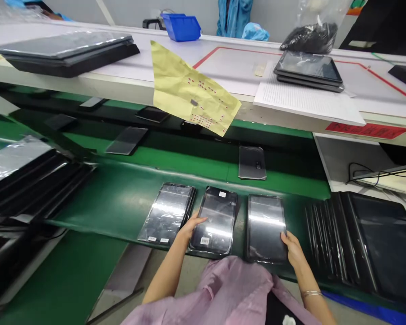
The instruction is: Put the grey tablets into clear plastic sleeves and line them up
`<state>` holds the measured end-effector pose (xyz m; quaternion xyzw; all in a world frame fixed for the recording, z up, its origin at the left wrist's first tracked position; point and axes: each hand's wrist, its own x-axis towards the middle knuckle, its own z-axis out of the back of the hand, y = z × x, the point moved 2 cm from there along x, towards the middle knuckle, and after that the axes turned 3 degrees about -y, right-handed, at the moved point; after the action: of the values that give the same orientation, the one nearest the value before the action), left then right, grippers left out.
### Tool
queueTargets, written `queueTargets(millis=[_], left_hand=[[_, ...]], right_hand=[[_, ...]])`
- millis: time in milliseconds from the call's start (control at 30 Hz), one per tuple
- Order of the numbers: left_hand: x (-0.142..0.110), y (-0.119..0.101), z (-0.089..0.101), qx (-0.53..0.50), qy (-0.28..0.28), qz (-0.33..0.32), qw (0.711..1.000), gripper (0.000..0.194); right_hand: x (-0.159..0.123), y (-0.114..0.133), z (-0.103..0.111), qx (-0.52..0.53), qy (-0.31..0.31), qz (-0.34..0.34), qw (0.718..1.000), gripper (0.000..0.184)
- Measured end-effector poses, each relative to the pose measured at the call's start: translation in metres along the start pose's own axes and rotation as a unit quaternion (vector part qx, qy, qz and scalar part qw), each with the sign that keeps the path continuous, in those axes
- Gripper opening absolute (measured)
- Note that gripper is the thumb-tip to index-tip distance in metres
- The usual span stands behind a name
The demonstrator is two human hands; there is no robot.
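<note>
My left hand (190,227) is closed on the left edge of a dark tablet (216,216), its thumb lying over the glossy front. Two white labels show on that tablet. With the thumb on top, my right hand (293,248) grips the right edge of another tablet (265,230), which has a clear film on it. The fingers of both hands are hidden under the edges. Left of my left hand lies a small stack of tablets (169,210) with two labels near its lower end. All of them rest on the green work surface (111,198).
To the right leans a row of several tablets (345,239); more dark panels (30,185) are stacked at the left. Beyond, a green conveyor belt (196,164) carries a tablet in film (252,162). Above it runs a white shelf (243,65) with a hanging yellow sheet (192,90).
</note>
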<state>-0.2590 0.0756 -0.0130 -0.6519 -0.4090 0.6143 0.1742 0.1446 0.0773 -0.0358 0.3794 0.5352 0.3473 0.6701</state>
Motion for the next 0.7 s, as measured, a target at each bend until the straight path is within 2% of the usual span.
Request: queueTargets(millis=[100, 200, 267, 400, 567, 633, 700], left_hand=[[0.009, 0.004, -0.002, 0.072, 0.027, -0.021, 0.997, 0.063], [0.017, 0.001, -0.003, 0.150, 0.032, -0.074, 0.985, 0.059], [0.022, -0.001, -0.002, 0.208, 0.009, -0.112, 0.972, 0.053], [0.028, 0.003, -0.004, 0.315, -0.081, -0.162, 0.932, 0.046], [0.026, 0.016, -0.005, 0.383, -0.180, -0.180, 0.888, 0.073], [0.027, 0.018, 0.000, 0.401, -0.188, -0.164, 0.881, 0.077], [0.029, 0.020, 0.004, 0.420, -0.171, -0.145, 0.879, 0.070]], right_hand=[[0.004, -0.014, -0.008, -0.056, -0.028, -0.005, 0.998, 0.041], [0.006, -0.021, -0.008, -0.139, -0.083, -0.016, 0.987, 0.034], [0.006, -0.022, -0.005, -0.198, -0.113, -0.023, 0.973, 0.032], [0.009, -0.019, -0.010, -0.282, -0.132, -0.038, 0.949, 0.038], [0.019, -0.008, -0.016, -0.302, -0.104, -0.073, 0.945, 0.028], [0.021, -0.005, -0.013, -0.285, -0.094, -0.079, 0.951, 0.028], [0.019, -0.004, -0.008, -0.253, -0.085, -0.074, 0.961, 0.033]])
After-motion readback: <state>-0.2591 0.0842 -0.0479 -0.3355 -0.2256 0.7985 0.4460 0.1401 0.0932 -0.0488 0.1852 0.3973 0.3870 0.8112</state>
